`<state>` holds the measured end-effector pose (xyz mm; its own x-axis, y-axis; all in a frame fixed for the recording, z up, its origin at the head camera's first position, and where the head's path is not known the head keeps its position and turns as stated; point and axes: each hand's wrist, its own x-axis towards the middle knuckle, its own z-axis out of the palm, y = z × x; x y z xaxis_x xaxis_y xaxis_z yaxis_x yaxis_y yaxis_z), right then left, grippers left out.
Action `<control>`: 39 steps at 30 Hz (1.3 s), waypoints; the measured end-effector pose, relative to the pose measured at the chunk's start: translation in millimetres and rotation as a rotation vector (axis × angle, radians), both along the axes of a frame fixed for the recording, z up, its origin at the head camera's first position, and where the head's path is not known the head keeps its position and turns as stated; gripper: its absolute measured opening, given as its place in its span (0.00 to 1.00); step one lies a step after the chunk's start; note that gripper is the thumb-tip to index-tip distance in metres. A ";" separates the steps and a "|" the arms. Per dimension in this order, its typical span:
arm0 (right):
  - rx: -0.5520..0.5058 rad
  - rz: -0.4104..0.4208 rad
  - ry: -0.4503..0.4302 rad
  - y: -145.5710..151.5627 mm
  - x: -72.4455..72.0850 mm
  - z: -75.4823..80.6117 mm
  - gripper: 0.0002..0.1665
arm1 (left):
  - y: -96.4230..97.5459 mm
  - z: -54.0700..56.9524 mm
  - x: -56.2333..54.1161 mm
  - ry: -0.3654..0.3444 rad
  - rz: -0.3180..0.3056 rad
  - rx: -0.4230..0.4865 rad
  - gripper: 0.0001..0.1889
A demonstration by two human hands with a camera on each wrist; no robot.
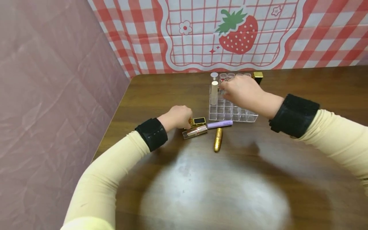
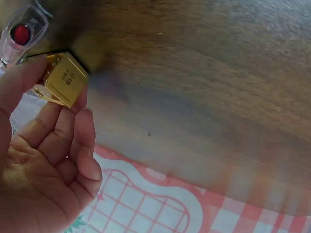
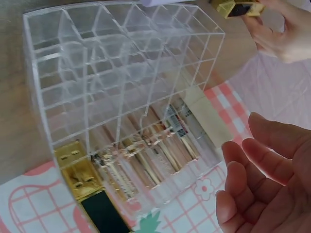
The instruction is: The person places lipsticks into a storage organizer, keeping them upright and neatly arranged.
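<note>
My left hand pinches a square gold-and-black lipstick between thumb and fingers, low over the table. In the left wrist view its gold end carries a printed number. My right hand is over the clear acrylic lipstick organizer, its fingers loosely bent with nothing between them. Its fingertips come close to a cream tube standing in a front-left slot. Several lip gloss tubes fill the organizer's back row, partly hidden by the right hand in the head view.
Near the left hand lie a lip gloss with a clear end, a lilac tube and a patterned gold lipstick. Another gold-and-black lipstick stands at the organizer's back right corner. Behind the table hangs a strawberry-print cloth.
</note>
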<state>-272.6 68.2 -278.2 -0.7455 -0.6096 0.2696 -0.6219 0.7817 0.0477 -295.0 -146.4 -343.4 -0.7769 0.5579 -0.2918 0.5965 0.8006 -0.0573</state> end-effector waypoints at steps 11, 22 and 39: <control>-0.016 -0.024 -0.286 12.3 8.2 -0.4 0.17 | 16.1 53.3 -1.5 0.082 -0.018 0.120 0.05; -0.161 -0.038 -0.376 30.9 14.7 -3.5 0.22 | 62.7 74.0 3.3 0.076 -0.080 0.126 0.05; -0.156 -0.078 -0.391 60.6 9.8 9.4 0.09 | 70.9 71.9 1.3 0.018 -0.025 0.136 0.09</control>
